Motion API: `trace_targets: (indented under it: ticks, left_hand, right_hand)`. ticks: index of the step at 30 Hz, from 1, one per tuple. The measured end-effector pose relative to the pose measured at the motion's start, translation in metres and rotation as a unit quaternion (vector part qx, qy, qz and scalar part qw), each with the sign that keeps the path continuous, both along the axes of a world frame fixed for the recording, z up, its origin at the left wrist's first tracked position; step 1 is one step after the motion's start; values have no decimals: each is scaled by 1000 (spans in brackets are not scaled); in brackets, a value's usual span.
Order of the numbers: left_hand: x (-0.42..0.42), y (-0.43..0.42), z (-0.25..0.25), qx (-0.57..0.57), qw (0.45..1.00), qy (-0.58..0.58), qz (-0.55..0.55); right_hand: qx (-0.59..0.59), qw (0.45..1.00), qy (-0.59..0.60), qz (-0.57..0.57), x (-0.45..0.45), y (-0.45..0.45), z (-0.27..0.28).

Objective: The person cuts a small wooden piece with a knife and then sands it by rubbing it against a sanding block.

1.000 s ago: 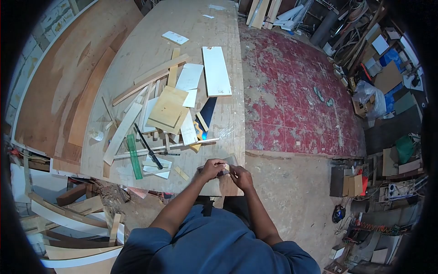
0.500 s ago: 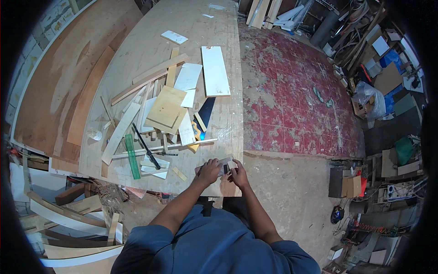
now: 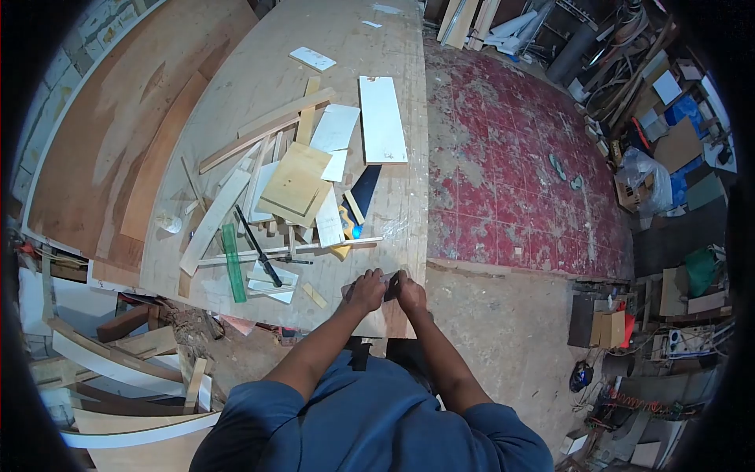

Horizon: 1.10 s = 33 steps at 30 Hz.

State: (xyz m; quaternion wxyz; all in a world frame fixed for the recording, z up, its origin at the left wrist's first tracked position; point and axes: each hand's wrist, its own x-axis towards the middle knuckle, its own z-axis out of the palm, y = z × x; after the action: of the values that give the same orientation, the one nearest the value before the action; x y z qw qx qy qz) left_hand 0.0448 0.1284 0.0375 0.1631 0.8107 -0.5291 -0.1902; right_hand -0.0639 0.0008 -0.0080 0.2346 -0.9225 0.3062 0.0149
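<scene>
At the near right corner of the wooden worktable [image 3: 338, 303], my left hand [image 3: 366, 291] and my right hand [image 3: 410, 294] are close together. Between them is a small dark piece [image 3: 391, 286], largely covered by fingers, so its kind is unclear. My left hand curls over its left side, while the right grips the other side with thumb and fingers. A short pale wood strip [image 3: 314, 296] lies left of my hands. Beyond them are a thin wood stick [image 3: 362, 241] and a handsaw with a yellow handle [image 3: 346, 224].
Scrap boards, including a plywood square [image 3: 296, 183] and a white board [image 3: 383, 118], are piled on the table. A green ruler [image 3: 233, 263] and a black bar-like tool [image 3: 258, 245] lie at left. Red flooring [image 3: 511, 165] borders the table's right side.
The light surface that showed between my hands is mostly covered now, and the dark piece shows more. My right hand has turned and closed further. The view has shifted slightly.
</scene>
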Motion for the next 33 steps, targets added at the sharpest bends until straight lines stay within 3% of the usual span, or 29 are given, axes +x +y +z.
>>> trace_targets:
  ticks: [3, 6, 8, 9, 11, 15, 19, 21, 25, 29, 32, 33]
  left_hand:
    - [0, 0, -6, -21, 999, 5, 25]
    - [2, 1, -13, 3, 1000, -21, -2]
    - [-1, 1, -20, -8, 1000, -14, 8]
    - [2, 0, -22, -18, 1000, -11, 22]
    - [7, 0, -14, 0, 1000, -7, 16]
    - [3, 0, -20, -25, 999, -6, 21]
    - [2, -1, -20, 30, 999, -9, 10]
    - [2, 1, -20, 18, 1000, -15, 15]
    - [4, -3, -16, 68, 997, -28, -1]
    - [2, -1, -16, 59, 998, -5, 16]
    - [4, -1, -33, 42, 999, 11, 29]
    - [2, -2, -33, 41, 999, 11, 32]
  right_hand:
    - [39, 999, 1, 12, 8, -9, 33]
    - [-13, 991, 101, 82, 13, -25, 47]
    - [-14, 960, 203, 191, 16, -30, 47]
    - [-17, 960, 202, 193, 19, -28, 52]
    - [-22, 995, 72, 59, 19, -13, 63]
    - [-6, 999, 34, 16, 11, 5, 39]
    - [18, 994, 71, 80, 14, -3, 56]
    - [-11, 978, 165, 130, 27, -16, 62]
    - [-9, 995, 97, 37, 40, -19, 70]
    - [15, 998, 48, 25, 14, -2, 45]
    - [13, 996, 75, 39, 0, 6, 58]
    - [5, 989, 136, 65, 2, 2, 62]
